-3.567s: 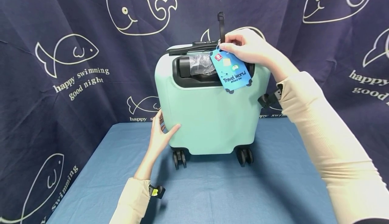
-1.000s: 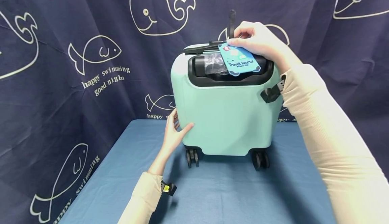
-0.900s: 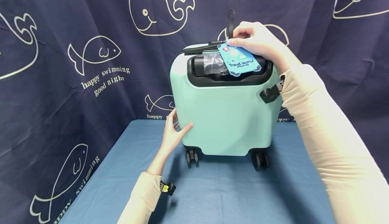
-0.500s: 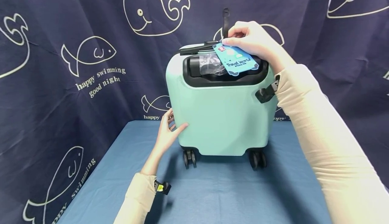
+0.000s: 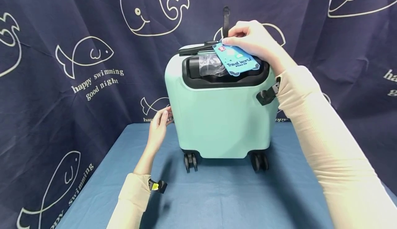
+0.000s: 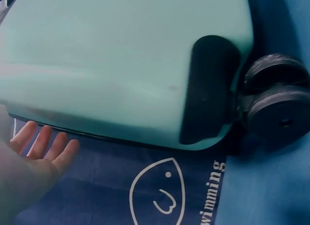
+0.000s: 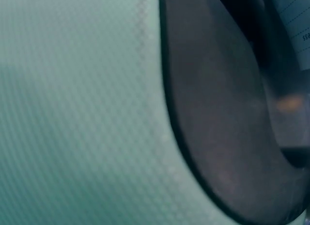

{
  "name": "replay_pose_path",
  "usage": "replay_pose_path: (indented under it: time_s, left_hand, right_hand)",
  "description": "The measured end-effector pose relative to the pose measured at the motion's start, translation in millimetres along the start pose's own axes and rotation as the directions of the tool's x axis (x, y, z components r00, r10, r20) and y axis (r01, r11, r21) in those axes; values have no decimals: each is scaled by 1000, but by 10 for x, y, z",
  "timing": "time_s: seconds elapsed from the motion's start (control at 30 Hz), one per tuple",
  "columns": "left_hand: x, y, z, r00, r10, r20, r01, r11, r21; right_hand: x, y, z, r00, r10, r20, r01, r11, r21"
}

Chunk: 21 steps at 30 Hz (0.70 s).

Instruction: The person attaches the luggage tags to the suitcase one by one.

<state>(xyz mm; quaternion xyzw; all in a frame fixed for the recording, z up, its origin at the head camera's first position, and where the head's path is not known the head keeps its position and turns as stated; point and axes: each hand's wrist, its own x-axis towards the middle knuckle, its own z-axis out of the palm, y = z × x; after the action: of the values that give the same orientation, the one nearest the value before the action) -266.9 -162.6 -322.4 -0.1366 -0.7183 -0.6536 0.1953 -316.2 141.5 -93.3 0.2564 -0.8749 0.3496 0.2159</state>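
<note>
Mint-green and hard-shelled, the suitcase point(image 5: 217, 122) stood upright on its black wheels point(image 5: 255, 162) atop the blue cloth point(image 5: 211, 194). The person's right hand point(image 5: 253, 41) held the luggage tag point(image 5: 240, 62) by its top corner, thumb and fingers pinched together there, while a black strap point(image 5: 226, 20) rose beside them; its lower end was hidden. The tag slanted across the dark recess point(image 5: 223, 83), near the black top handle point(image 5: 191, 51). The left hand point(image 5: 157, 127) lay beside the shell, fingers apart and gripping nothing; whether the fingertips touched it could not be told. That looked like the weak point: a hard tug on the strap might roll the suitcase, since nothing clearly braced it. A light pinch might also let the tag slip, or the strap twist and snag on the handle.
</note>
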Motion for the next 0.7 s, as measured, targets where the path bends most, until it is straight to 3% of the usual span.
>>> replay_pose_path:
  time_s: [0.27,0.57,0.7]
  left_hand:
    - [104,94,-61,998,50,-47,-46,996,82]
    - [185,559,9,991,87,-101,-77,992,99]
    - [304,541,-23,982,134,-130,-123,988,88]
  right_hand:
    - [-14,-8,-2,1000,16,0,-16,1000,17]
    - [-8,24,4,1000,5,3,-5,1000,30]
    - [-6,22,22,1000,14,5,-14,999,35]
